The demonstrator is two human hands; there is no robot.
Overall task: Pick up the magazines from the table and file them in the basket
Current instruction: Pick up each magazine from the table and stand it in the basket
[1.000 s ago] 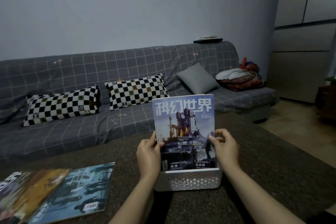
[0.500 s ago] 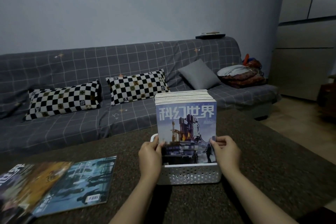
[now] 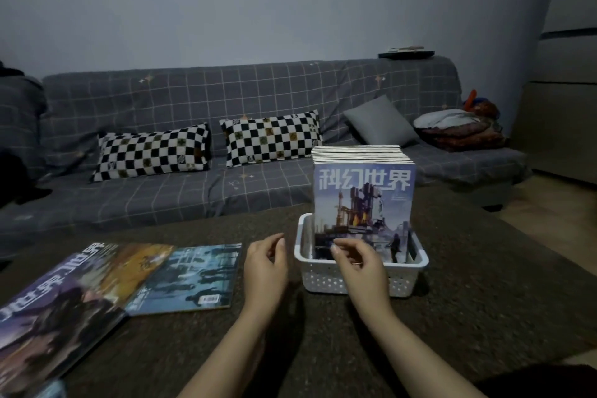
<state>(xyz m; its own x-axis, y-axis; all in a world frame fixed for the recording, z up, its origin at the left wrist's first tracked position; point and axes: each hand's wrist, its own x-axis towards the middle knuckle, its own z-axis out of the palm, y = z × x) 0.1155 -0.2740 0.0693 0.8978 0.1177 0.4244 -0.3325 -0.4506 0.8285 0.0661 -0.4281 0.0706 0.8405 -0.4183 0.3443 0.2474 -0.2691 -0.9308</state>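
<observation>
Both hands empty: left hand (image 3: 265, 263) loosely open just left of the basket (image 3: 361, 281), right hand (image 3: 357, 260) curled at its near rim. Filed magazines (image 3: 363, 200) stand upright inside. Loose magazines (image 3: 190, 278) lie flat, overlapping, left of the basket; thin, floppy, probably slick, so pinch a free edge. Table (image 3: 484, 284) right of the basket is open

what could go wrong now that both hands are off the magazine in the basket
The filed magazines stand far taller than the low white basket, so with the left hand and right hand both open and off them, the row may lean or tip the basket. The magazines on the table overlap, so grabbing one could drag another.
</observation>
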